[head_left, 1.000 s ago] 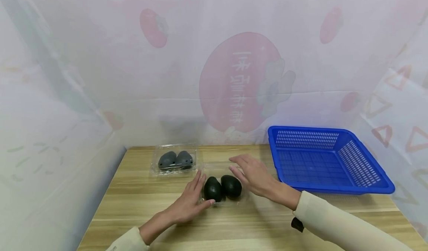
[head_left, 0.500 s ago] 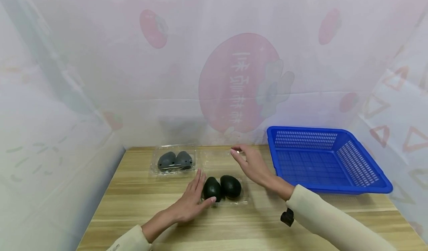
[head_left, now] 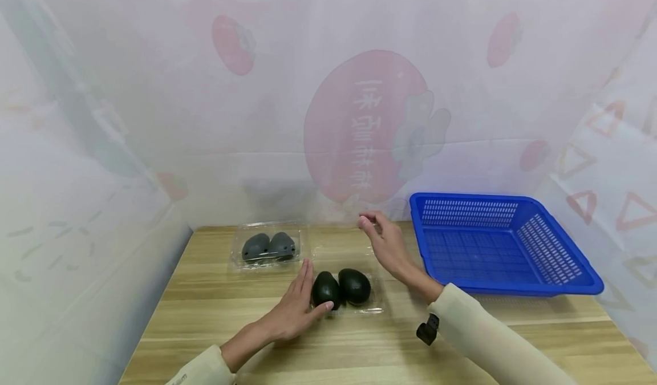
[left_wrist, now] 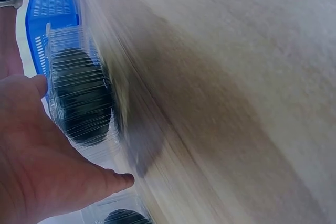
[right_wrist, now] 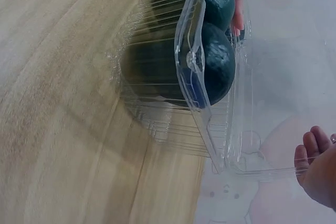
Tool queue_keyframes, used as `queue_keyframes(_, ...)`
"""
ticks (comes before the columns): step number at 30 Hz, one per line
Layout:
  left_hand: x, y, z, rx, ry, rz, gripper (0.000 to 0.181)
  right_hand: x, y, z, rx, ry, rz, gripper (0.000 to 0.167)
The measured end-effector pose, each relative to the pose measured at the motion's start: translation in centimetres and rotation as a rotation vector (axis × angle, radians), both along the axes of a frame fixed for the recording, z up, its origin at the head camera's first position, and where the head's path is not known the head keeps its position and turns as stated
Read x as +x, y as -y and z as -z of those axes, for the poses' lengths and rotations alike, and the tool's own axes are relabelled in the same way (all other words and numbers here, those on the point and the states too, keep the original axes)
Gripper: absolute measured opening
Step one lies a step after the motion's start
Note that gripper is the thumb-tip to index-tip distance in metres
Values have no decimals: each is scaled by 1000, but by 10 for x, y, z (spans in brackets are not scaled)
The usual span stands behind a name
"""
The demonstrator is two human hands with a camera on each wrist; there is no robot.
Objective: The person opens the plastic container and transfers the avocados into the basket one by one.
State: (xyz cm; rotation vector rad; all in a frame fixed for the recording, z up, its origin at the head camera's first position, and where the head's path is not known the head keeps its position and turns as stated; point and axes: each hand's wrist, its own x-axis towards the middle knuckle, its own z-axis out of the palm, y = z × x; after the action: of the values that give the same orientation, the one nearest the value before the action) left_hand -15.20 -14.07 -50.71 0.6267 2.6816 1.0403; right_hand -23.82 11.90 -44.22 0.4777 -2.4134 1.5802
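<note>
Two dark green avocados (head_left: 354, 286) sit in the base of a clear plastic clamshell box (head_left: 377, 302), its lid (right_wrist: 273, 98) raised. At the box's left side rests my left hand (head_left: 292, 311), fingers extended and thumb along the near side. My right hand (head_left: 391, 249) is behind the box to the right, at the lid's edge, fingers loosely bent. The right wrist view shows its fingertips by that edge with no clear pinch. In the left wrist view an avocado (left_wrist: 81, 95) appears through the ribbed wall.
A second clamshell box (head_left: 238, 247) stands at the table's back left with two avocados (head_left: 282, 245) inside, its lid down. At the back right is a blue perforated basket (head_left: 505, 291). The wooden table (head_left: 205, 305) meets printed cloth walls (head_left: 267, 117).
My right hand has moved back, away from beside the avocados toward the far table edge, and its fingers are more bent. My left hand has stayed by the box.
</note>
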Motion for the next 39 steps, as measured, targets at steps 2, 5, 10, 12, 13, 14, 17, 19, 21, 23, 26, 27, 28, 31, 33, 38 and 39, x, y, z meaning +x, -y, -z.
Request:
queue_keyframes(2, -1, 0, 2, 6, -3, -2, 105, -3, 1, 3, -57, 8, -1, 38)
queue_keyframes(5, -1, -1, 4, 5, 2, -6, 105, -8, 2, 7, -121, 9, -3, 37)
queue_keyframes(10, 1, -2, -1, 2, 31, -11, 102, -11, 4, 14, -201, 20, -19, 37)
queue_keyframes(12, 2, -3, -4, 1, 47, -18, 101, -13, 4, 17, -228, 34, -27, 39)
queue_keyframes(13, 2, -3, -5, -7, 54, -22, 101, -13, 4, 18, -235, 41, -27, 39)
queue_keyframes(14, 2, -3, -5, -18, 55, -22, 101, -14, 4, 20, -240, 46, -22, 40)
queue_keyframes(17, 3, -4, -6, -21, 60, -25, 101, -16, 3, 24, -246, 58, -10, 41)
queue_keyframes(19, 2, -4, -6, -22, 57, -25, 102, -17, 3, 27, -239, 54, -2, 41)
queue_keyframes(21, 3, -3, -5, -25, 53, -24, 102, -18, 2, 30, -232, 53, -4, 41)
queue_keyframes(23, 2, -3, -4, -39, 52, -22, 103, -18, 1, 31, -222, 56, -6, 42)
queue_keyframes(26, 2, -3, -3, -44, 50, -20, 103, -19, 0, 33, -219, 82, -10, 42)
queue_keyframes(27, 2, -3, -3, -49, 55, -21, 103, -19, 0, 34, -226, 98, -13, 42)
queue_keyframes(28, 2, -3, -3, -45, 59, -24, 103, -20, -1, 35, -233, 113, -16, 42)
queue_keyframes(31, 2, -4, -3, -42, 61, -27, 103, -21, -3, 40, -265, 160, -31, 42)
queue_keyframes(33, 2, -4, -3, -46, 58, -32, 103, -21, -4, 42, -288, 186, -44, 43)
queue_keyframes(38, 2, -3, -4, -62, 49, -41, 104, -21, -6, 47, -319, 239, -57, 44)
queue_keyframes(39, 2, -3, -3, -68, 46, -42, 105, -21, -7, 48, -322, 249, -59, 44)
